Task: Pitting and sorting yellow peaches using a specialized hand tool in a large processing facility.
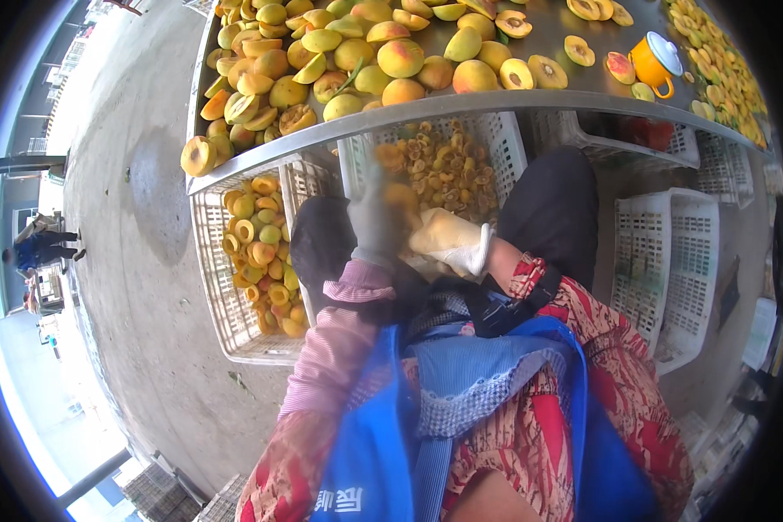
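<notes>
My left hand, in a grey glove and smeared by motion, is raised between my knees, above the near end of the middle crate. Right beside it is a blurred orange piece of peach; whether the hand grips it is unclear. My right hand, in a cream glove, is closed with its fingers toward the left hand; what it holds cannot be made out. Small orange-brown peach scraps fill the middle crate. Peach halves lie in the white crate by my left knee.
Ahead stands a metal table with a raised edge, heaped with whole and halved peaches. A yellow mug with a pale lid sits on it. White crates stand at right. A person is far left.
</notes>
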The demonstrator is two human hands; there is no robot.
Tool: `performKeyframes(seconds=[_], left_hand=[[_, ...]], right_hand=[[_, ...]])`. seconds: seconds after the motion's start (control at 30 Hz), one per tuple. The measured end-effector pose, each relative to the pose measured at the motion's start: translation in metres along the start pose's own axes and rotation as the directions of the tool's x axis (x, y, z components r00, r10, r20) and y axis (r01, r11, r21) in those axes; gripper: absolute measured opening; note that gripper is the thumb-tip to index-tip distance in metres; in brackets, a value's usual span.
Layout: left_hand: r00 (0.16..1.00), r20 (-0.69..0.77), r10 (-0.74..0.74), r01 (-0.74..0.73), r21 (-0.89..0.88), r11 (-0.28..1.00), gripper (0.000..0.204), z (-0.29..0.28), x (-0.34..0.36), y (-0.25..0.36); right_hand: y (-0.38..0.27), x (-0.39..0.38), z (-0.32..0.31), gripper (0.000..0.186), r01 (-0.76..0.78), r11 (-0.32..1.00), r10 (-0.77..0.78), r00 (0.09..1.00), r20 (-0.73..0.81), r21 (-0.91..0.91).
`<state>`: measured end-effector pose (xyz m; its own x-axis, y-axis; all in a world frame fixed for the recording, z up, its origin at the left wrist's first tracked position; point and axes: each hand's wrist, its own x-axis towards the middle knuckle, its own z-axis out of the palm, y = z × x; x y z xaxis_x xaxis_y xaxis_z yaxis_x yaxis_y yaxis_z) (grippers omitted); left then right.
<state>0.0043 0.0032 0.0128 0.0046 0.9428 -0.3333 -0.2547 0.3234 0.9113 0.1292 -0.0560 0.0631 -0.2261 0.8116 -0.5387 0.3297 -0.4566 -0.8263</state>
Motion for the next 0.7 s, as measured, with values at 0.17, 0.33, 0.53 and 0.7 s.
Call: performKeyframes(seconds=[0.17, 0.33, 0.53, 0.7], left_hand=[[0.986, -0.070, 0.149, -0.145, 0.057, 0.988, 0.028, 0.007, -0.006, 0.014], [0.985, 0.169, -0.045, 0.051, -0.035, 0.998, 0.033, 0.009, -0.014, 0.024], [0.901, 0.390, -0.190, 0.354, -0.406, 0.843, 0.033, 0.021, -0.029, 0.039], [0.954, 0.233, 0.187, -0.130, -0.240, 0.962, 0.028, 0.010, -0.016, 0.046]], right_hand=[[-0.014, -0.008, -0.019, 0.015, -0.186, 0.921, 0.028, 0.909, 0.416, 0.343], [-0.005, -0.018, -0.010, 0.016, -0.324, 0.670, 0.026, 0.910, 0.415, 0.668], [0.004, -0.031, -0.018, 0.020, -0.360, 0.552, -0.218, 0.808, 0.547, 0.752], [0.025, -0.027, -0.038, 0.021, -0.319, 0.246, -0.685, 0.611, 0.397, 0.915]])
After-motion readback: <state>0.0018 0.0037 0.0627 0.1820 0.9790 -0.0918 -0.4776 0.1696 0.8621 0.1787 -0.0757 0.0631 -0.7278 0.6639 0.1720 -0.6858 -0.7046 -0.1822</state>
